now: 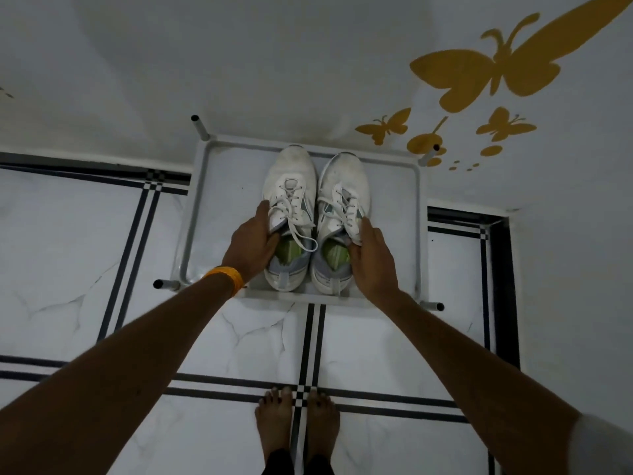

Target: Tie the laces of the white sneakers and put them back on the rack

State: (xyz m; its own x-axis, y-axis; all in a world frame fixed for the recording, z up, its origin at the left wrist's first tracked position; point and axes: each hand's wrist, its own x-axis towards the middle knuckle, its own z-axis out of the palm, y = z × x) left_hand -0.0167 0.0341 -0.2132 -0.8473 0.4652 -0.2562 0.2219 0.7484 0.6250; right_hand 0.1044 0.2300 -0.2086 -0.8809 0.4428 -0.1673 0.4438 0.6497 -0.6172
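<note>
Two white lace-up sneakers sit side by side on the grey metal rack. The left hand grips the left shoe's collar. The right hand grips the right shoe's

White sneakers on grey rack

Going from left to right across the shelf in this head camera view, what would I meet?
Orange wristband → left hand → left white sneaker → right white sneaker → right hand → right rail of the rack.
</note>
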